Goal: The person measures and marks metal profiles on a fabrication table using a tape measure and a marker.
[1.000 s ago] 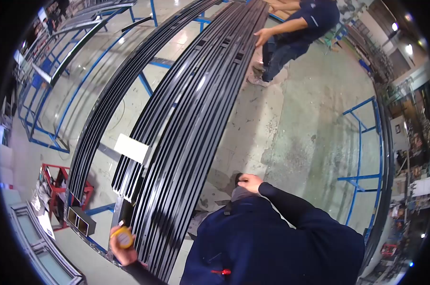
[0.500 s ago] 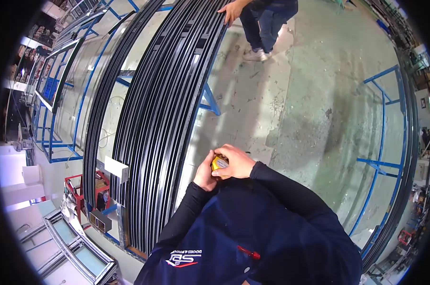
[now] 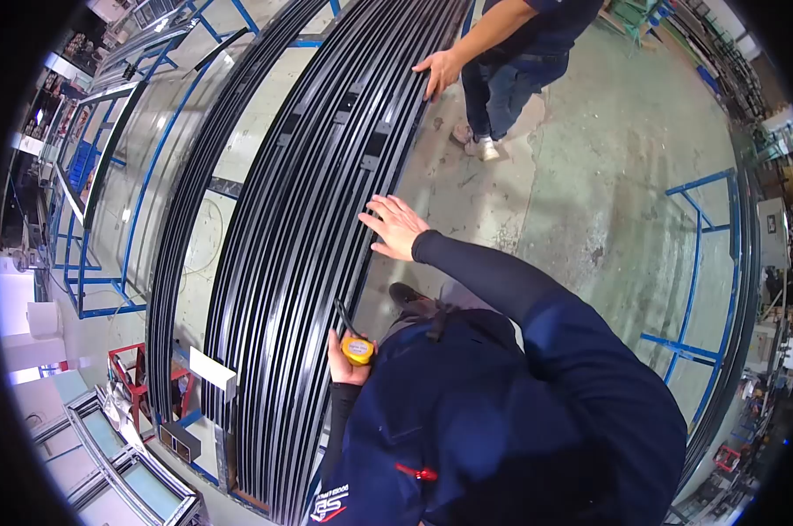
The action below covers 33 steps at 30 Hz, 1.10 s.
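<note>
The far end of the stack of black profiles (image 3: 300,219) runs out of the picture at the top, and its near end goes under the dark edge of the lens, so the full length cannot be seen. The left hand (image 3: 342,361) is partly covered by the person's own navy jacket (image 3: 501,421); what shows of it is closed around a yellow tape measure (image 3: 358,351), just beside the right edge of the stack near its lower end. A thin dark strip rises from the tape measure, and I cannot tell what it is. The right hand (image 3: 396,228) lies open and flat, fingers spread, on the same right edge of the stack, higher up. The profiles are long, glossy and ribbed, packed side by side, with some short rectangular cut-outs. A co-worker's hand (image 3: 438,72) rests on the right edge of the stack further up. A white block (image 3: 212,372) sits at the left side of the stack.
</note>
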Each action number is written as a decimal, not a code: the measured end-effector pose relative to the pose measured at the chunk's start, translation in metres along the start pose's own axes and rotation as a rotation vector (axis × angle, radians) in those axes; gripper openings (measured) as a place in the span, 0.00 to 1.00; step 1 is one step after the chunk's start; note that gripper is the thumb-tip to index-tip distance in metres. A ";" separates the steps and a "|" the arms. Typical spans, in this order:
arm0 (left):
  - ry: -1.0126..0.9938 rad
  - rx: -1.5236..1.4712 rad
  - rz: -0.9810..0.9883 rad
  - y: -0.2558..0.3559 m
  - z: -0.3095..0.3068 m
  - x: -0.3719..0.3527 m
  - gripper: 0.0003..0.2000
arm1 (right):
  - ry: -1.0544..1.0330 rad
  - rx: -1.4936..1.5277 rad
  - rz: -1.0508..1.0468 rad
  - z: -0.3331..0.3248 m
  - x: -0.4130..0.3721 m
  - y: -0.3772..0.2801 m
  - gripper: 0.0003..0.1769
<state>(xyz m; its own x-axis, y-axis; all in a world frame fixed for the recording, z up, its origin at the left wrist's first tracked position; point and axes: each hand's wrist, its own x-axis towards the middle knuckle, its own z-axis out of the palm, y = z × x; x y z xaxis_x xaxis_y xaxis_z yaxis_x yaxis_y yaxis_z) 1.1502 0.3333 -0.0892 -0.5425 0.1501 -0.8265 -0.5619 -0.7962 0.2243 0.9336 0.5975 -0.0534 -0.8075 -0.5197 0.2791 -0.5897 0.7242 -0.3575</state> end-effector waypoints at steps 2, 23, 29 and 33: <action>0.147 -0.031 0.018 0.000 0.001 0.000 0.30 | -0.073 -0.110 -0.122 0.002 0.023 0.030 0.31; 0.537 -0.212 0.195 -0.019 -0.063 0.076 0.28 | -0.019 -0.012 -0.526 0.007 0.077 0.148 0.03; 0.678 -0.294 0.457 -0.030 0.007 0.058 0.24 | -0.122 0.021 -0.614 -0.007 0.086 0.153 0.13; 0.751 -0.213 0.559 -0.037 0.024 0.057 0.22 | -0.110 0.082 -0.604 0.008 0.087 0.153 0.22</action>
<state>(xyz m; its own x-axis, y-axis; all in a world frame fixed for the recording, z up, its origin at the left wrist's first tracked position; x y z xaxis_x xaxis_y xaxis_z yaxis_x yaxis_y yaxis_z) 1.1252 0.3848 -0.1322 -0.1149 -0.6398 -0.7599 -0.1777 -0.7394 0.6494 0.7732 0.6593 -0.0911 -0.3246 -0.8738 0.3620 -0.9391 0.2522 -0.2335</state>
